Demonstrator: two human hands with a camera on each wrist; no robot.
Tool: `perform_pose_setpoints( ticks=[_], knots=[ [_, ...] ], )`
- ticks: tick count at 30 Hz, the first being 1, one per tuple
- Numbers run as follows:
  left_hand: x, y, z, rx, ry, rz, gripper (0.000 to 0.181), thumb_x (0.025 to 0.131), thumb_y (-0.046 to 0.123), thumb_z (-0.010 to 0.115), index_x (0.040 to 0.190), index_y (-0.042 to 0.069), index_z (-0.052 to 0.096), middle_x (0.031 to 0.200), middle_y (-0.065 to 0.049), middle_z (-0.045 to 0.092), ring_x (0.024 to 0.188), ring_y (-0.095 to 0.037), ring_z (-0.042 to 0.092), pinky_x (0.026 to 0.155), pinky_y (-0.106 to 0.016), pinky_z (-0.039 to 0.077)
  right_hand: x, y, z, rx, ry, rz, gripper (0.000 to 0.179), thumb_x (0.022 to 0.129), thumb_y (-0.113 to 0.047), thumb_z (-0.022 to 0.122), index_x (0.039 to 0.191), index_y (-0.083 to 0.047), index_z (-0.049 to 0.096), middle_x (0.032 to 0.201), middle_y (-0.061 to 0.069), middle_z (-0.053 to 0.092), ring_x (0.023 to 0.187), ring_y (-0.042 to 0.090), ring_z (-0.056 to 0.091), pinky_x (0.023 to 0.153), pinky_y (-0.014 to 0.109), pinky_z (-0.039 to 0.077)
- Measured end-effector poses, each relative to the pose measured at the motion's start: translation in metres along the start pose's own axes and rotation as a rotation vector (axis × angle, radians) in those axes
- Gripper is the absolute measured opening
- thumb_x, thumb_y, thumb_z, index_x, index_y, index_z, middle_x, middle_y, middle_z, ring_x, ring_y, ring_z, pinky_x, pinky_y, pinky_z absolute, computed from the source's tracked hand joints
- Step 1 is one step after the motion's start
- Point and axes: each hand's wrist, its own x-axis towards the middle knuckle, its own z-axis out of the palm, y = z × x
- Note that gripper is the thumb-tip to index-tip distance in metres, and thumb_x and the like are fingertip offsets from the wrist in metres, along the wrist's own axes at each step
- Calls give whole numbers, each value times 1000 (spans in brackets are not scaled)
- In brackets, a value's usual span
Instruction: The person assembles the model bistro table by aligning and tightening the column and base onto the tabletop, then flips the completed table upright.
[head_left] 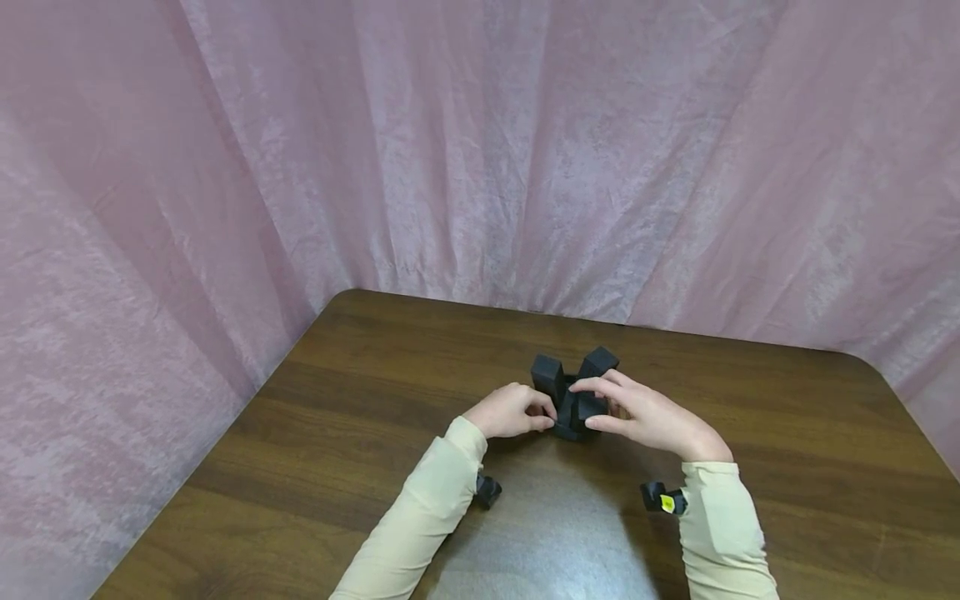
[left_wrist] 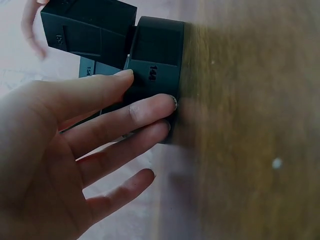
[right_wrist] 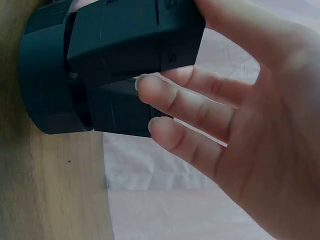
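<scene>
A round black base (left_wrist: 157, 42) sits on the table, with several black rectangular blocks rising out of it at outward slants. My left hand (head_left: 513, 411) holds the base at its left side, thumb near the upper rim and index fingertip low on the outer wall, beside a raised number. My right hand (head_left: 648, 414) holds one black block (right_wrist: 132, 42) at the base's near right, thumb on one side and fingertips behind. Behind it another block (right_wrist: 122, 112) shows in the right wrist view. Two more, a left block (head_left: 548, 372) and a right block (head_left: 599, 362), stand at the back.
The brown wooden table (head_left: 360, 400) has rounded far corners. Pink curtains (head_left: 480, 167) hang close behind its back edge and along the left. A small black camera is strapped at each wrist, the left camera (head_left: 487, 492) and the right camera (head_left: 663, 498).
</scene>
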Motion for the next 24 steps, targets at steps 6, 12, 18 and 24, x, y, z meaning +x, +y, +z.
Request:
perform_pose_setpoints(
  ticks=[6, 12, 18, 24],
  knots=[
    [1, -1, 1, -14, 3, -10, 8, 92, 21, 67, 96, 20, 74, 79, 9, 67, 69, -1, 53, 68, -16, 43, -2, 2, 1, 41, -34, 16, 43, 99, -41, 51, 136, -20, 54, 115, -1, 53, 84, 5, 50, 72, 24, 44],
    [0, 0, 1, -31, 10, -15, 7, 91, 20, 67, 95, 19, 74, 78, 7, 68, 69, -2, 54, 67, -16, 43, 1, 6, 2, 45, -13, -23, 41, 99, -33, 54, 136, -15, 55, 116, 1, 54, 86, 6, 50, 72, 24, 44],
    [0, -1, 1, -49, 8, -24, 7, 91, 20, 67, 93, 19, 74, 76, 9, 67, 67, -1, 53, 65, -16, 43, 7, 11, 8, 63, 40, -21, 36, 95, -34, 60, 128, -18, 57, 104, -3, 57, 82, 9, 50, 67, 23, 44],
    [0, 0, 2, -56, 14, -29, 5, 91, 20, 68, 92, 19, 73, 74, 10, 65, 66, 0, 52, 64, -15, 42, 12, 13, 16, 116, 65, 22, 41, 94, -43, 60, 125, -18, 53, 115, 1, 62, 100, 16, 58, 82, 34, 48]
  ],
)
